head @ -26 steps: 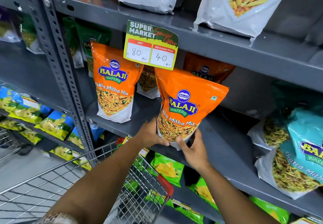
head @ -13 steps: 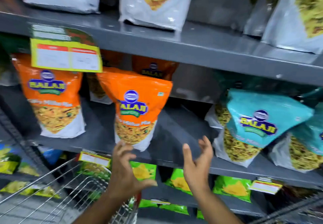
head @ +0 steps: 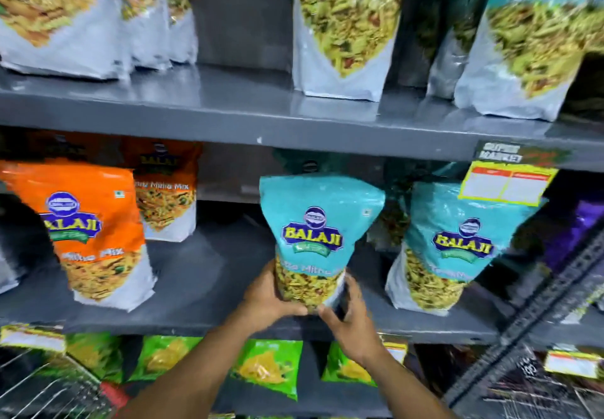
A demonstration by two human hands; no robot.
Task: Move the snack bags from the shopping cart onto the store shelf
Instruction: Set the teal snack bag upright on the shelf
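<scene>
A teal Balaji snack bag (head: 318, 232) stands upright on the middle grey shelf (head: 209, 288). My left hand (head: 266, 294) grips its lower left side and my right hand (head: 351, 317) grips its lower right corner. An orange Balaji bag (head: 88, 232) stands to the left on the same shelf, with another orange bag (head: 165, 189) behind it. A second teal bag (head: 457, 245) stands to the right. The wire shopping cart (head: 49, 389) shows at the bottom left corner; its contents are hidden.
Grey-bottomed snack bags (head: 343, 29) line the upper shelf. Green chip bags (head: 264, 369) sit on the shelf below. A yellow price tag (head: 506, 185) hangs from the upper shelf edge at right. A perforated metal upright (head: 536, 317) slants across the lower right.
The view has swung right along the shelf. Both hands, empty and apart half a second ago, now clasp the base of the teal bag; the orange bag stays where it was set.
</scene>
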